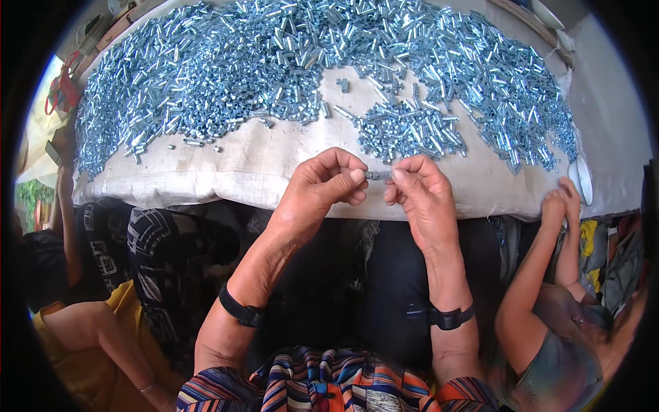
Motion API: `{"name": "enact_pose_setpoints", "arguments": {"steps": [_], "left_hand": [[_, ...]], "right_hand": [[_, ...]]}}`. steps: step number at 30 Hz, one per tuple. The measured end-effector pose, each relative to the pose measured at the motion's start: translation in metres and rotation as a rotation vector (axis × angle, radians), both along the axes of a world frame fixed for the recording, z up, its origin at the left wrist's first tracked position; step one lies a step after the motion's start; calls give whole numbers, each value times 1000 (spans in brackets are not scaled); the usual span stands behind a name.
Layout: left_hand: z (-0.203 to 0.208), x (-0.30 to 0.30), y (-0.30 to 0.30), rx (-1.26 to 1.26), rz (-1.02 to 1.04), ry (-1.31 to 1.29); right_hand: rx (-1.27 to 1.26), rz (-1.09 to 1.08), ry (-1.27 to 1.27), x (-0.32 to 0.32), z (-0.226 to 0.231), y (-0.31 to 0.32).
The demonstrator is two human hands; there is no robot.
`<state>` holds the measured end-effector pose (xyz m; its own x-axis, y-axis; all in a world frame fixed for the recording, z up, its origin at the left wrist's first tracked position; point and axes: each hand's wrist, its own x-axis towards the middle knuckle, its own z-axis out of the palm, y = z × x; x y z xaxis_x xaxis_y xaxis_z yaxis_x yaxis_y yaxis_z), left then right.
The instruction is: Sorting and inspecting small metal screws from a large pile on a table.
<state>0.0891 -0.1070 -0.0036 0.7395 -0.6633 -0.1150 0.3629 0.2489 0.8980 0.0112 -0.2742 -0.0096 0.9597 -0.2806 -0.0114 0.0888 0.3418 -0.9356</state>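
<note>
Between my two hands, just over the near edge of the cloth-covered table (240,161), is a small dark metal tube (376,176). My left hand (328,180) pinches its left end between thumb and forefinger. At the other end, the thumb and fingers of my right hand (420,184) close on it. Beyond my hands lies a small cluster of short shiny metal tubes (405,130). A far larger heap of bluish-silver metal tubes (226,75) spreads across the table behind it. My fingertips cover both ends of the held piece.
At the right, a co-worker's hands (561,202) are at the table edge, beside a white bowl (582,180). Another person in a yellow garment (103,350) sits at the left. A few loose tubes (194,143) lie near the heap's front edge.
</note>
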Motion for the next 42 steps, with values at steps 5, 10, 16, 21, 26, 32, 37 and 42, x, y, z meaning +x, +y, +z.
{"name": "enact_pose_setpoints", "arguments": {"steps": [5, 10, 16, 21, 26, 32, 37, 42], "left_hand": [[-1, -15, -1, -29, -37, 26], [-4, -24, -3, -33, -35, 2], [-4, -27, 1, -11, -54, -40], [-6, -29, 5, -7, -113, -64], [-15, -38, 12, -14, -196, -30], [-18, -44, 8, 5, -79, 9], [-10, -40, 13, 42, -74, 17], [-3, -42, 11, 101, -73, -21]], "right_hand": [[150, -3, -22, -20, -4, 5], [166, -1, -67, -33, -11, 8], [362, 76, -25, -38, -13, 11], [380, 83, 29, -44, -14, 13], [301, 129, 39, -53, -9, 16], [6, -16, 7, -55, -12, 24], [-96, -30, -11, -49, -10, 24], [-142, -31, -35, -52, -13, 21]]}}
